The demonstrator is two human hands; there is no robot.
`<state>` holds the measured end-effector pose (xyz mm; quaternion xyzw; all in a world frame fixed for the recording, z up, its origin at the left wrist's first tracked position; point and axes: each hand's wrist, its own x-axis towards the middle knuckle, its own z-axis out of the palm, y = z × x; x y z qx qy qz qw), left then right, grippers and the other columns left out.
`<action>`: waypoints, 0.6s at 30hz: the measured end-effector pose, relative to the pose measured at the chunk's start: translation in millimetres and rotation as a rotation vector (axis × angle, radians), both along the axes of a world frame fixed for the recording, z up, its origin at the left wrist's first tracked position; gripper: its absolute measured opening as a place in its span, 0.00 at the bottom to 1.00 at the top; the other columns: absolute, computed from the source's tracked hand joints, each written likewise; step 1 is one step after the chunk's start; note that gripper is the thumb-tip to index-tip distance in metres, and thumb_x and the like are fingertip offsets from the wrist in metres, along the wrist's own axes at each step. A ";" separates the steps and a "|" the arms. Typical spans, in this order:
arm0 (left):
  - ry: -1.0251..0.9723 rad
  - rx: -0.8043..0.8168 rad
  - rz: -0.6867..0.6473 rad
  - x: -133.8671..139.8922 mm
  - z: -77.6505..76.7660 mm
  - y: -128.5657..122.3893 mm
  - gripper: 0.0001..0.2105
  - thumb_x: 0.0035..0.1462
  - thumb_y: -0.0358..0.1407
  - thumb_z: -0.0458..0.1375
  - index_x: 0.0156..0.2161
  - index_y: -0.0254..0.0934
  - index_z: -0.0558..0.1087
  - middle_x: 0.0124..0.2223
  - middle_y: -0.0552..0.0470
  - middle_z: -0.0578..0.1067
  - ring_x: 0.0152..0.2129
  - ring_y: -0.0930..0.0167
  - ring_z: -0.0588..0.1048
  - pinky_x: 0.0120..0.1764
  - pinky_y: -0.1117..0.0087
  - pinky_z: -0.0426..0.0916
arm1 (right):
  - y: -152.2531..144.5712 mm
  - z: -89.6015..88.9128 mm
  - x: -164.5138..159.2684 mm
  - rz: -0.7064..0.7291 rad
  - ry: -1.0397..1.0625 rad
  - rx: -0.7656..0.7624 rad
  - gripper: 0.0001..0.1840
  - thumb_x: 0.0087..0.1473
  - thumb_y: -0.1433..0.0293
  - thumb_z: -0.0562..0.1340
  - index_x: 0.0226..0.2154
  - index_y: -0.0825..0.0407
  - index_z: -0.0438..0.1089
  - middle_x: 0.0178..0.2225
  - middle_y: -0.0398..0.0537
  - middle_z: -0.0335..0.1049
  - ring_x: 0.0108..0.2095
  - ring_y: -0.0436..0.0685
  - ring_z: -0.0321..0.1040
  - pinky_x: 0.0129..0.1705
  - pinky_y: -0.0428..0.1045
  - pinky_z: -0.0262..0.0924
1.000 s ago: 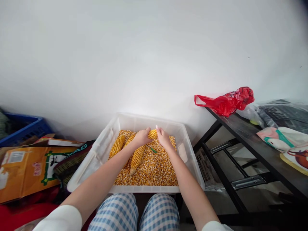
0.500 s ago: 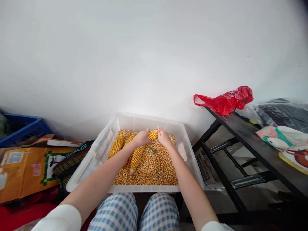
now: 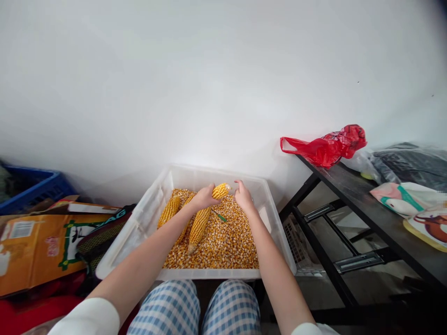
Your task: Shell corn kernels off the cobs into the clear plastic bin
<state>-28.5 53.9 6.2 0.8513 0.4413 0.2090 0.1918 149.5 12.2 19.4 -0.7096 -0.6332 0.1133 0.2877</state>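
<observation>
My left hand (image 3: 205, 197) is wrapped around a yellow corn cob (image 3: 220, 190), whose pale end points right, above the loose kernels. Just to the right of that end, my right hand (image 3: 243, 196) is off the cob, with its index finger stretched out and a small gap showing below it. Under and beside my left forearm, several more cobs lie on the kernels, including one corn cob (image 3: 199, 229) near the middle and another corn cob (image 3: 169, 211) at the left. Loose corn kernels (image 3: 226, 246) cover the floor of a translucent plastic bin (image 3: 282, 242).
A small green piece (image 3: 221, 217) lies on the kernels. Left of the bin are an orange cardboard box (image 3: 38, 246) and a blue crate (image 3: 52, 184). To the right, a black table (image 3: 370, 209) bears a red plastic bag (image 3: 326, 148). A white wall (image 3: 209, 83) rises behind.
My right hand has let go of the cob and moved a little right. The cob has tilted, showing its pale end, and stays in my left hand.
</observation>
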 end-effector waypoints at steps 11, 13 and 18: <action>-0.101 0.139 -0.022 1.3 5.2 -3.1 0.20 0.46 0.42 0.56 0.44 0.37 0.58 0.40 0.47 0.69 0.37 0.66 0.70 0.38 0.69 0.62 | -0.7 0.3 -23.3 0.093 0.493 0.076 0.28 0.50 0.47 0.43 0.39 0.50 0.62 0.23 0.41 0.64 0.18 0.48 0.61 0.22 0.43 0.55; -0.093 0.192 -0.046 1.1 4.9 -2.3 0.18 0.47 0.41 0.55 0.43 0.36 0.59 0.41 0.46 0.68 0.38 0.66 0.70 0.39 0.69 0.62 | -2.6 -1.5 -28.0 0.062 0.423 0.105 0.27 0.49 0.47 0.45 0.38 0.50 0.61 0.21 0.39 0.63 0.19 0.48 0.60 0.22 0.43 0.54; 0.062 0.151 0.059 0.8 7.3 -5.6 0.17 0.43 0.41 0.57 0.39 0.37 0.59 0.36 0.46 0.70 0.32 0.64 0.71 0.34 0.69 0.62 | -7.5 -4.4 -29.3 0.107 0.292 0.139 0.24 0.54 0.52 0.40 0.38 0.50 0.61 0.23 0.42 0.64 0.22 0.50 0.63 0.26 0.44 0.56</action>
